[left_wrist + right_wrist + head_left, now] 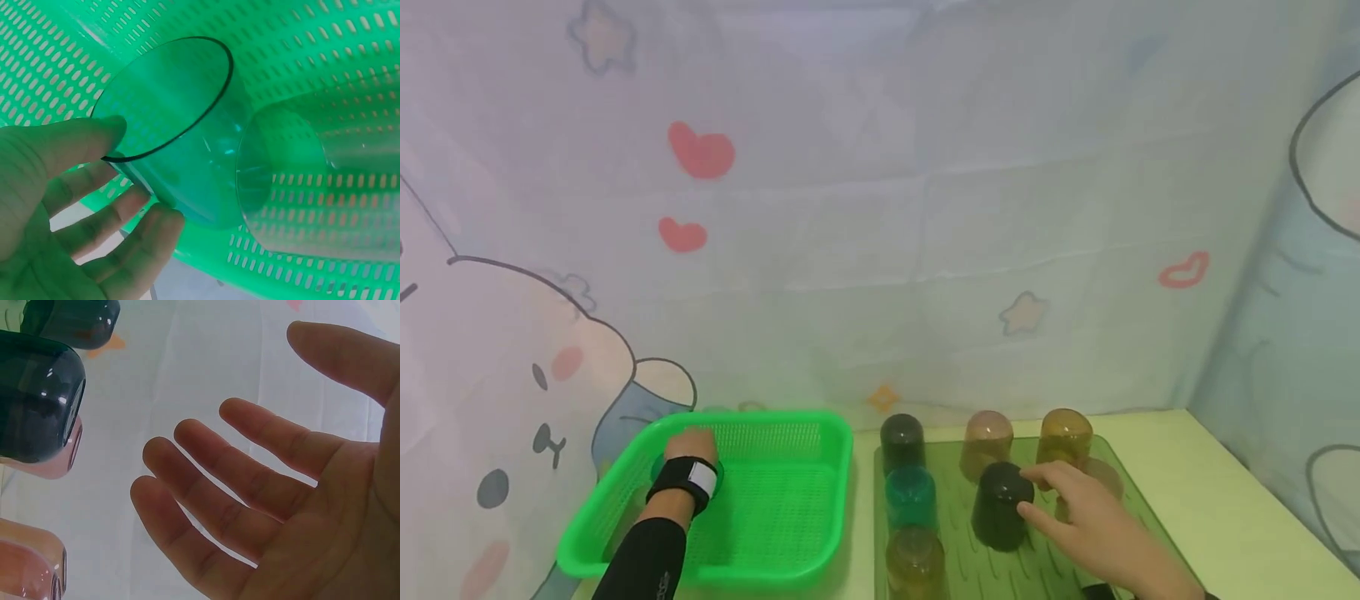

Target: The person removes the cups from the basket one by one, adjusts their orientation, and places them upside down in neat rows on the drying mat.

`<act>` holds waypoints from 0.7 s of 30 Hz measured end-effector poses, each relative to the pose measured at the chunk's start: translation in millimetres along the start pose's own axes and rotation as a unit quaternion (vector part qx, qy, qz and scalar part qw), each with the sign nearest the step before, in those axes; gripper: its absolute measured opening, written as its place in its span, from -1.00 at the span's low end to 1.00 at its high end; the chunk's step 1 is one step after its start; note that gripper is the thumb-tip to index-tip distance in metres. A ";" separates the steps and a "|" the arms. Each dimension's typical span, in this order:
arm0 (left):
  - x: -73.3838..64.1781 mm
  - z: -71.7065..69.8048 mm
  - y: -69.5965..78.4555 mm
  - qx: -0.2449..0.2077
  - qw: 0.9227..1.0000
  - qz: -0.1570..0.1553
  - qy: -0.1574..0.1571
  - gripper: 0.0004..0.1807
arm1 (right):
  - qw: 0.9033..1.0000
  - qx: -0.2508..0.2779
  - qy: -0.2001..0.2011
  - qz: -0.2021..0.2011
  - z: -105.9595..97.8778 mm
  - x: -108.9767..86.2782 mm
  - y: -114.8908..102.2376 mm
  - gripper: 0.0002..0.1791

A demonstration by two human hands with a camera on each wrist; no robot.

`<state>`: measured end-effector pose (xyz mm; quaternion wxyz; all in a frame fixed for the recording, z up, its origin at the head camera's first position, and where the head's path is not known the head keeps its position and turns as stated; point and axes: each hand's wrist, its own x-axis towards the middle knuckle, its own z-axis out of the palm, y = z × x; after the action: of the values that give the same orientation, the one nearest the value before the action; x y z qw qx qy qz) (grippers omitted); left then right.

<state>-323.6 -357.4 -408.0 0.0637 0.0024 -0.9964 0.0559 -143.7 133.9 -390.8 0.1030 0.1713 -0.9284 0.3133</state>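
In the left wrist view, my left hand (81,206) pinches the rim of a clear teal cup (206,162), thumb at the lip and fingers beneath its outer wall. That cup lies tilted inside the green basket (842,508), beside a clear colorless cup (350,200). My right hand (1082,525) hovers with fingers spread beside an upside-down dark cup (1000,508) on the green drying mat (985,575). Nothing is held in it. In the right wrist view, the same dark cup (37,394) appears apart from the fingertips.
More upside-down cups stand on the mat: a dark one (902,442), a teal one (911,498), a brownish one (916,562), a pink one (987,442), an amber one (1064,435) and another (1105,477) partly behind my right hand. A printed cloth (850,250) hangs behind the table.
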 end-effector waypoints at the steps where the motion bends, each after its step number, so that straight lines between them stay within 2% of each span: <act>1: 2.7 -0.7 -0.9 0.002 1.000 0.003 0.006 -0.77 | 1.000 -0.001 0.002 -0.002 -0.2 0.0 0.6 -0.47; 3: 7.0 -5.2 -1.8 0.007 1.000 0.014 0.019 -0.73 | 1.000 -0.008 0.012 -0.007 -0.3 -0.2 0.7 -0.49; 7: 11.5 -16.5 2.6 0.010 0.999 0.016 0.042 -0.66 | 1.000 -0.008 0.019 -0.013 -1.4 -0.8 0.3 -0.51; 12: 13.4 -25.5 9.6 0.000 0.998 0.024 0.052 -0.75 | 0.999 -0.012 0.022 -0.027 -5.1 0.1 0.6 -0.53; 15: 12.6 -28.0 8.3 -0.003 0.997 0.040 0.062 -0.81 | 1.000 -0.007 0.013 -0.019 -6.4 0.8 1.3 -0.51; 18: 9.3 -32.6 2.8 -0.026 0.997 0.043 0.054 -0.82 | 1.000 0.004 -0.002 -0.013 -5.8 1.3 1.1 -0.47; 21: 3.6 -37.6 -2.0 -0.080 0.995 0.039 0.037 -0.82 | 1.000 0.013 -0.014 -0.009 -4.9 1.7 0.7 -0.46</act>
<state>-322.4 -355.2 -370.2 0.0984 -0.0432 -0.9940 -0.0219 -145.1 137.0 -386.8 0.0906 0.1849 -0.9241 0.3221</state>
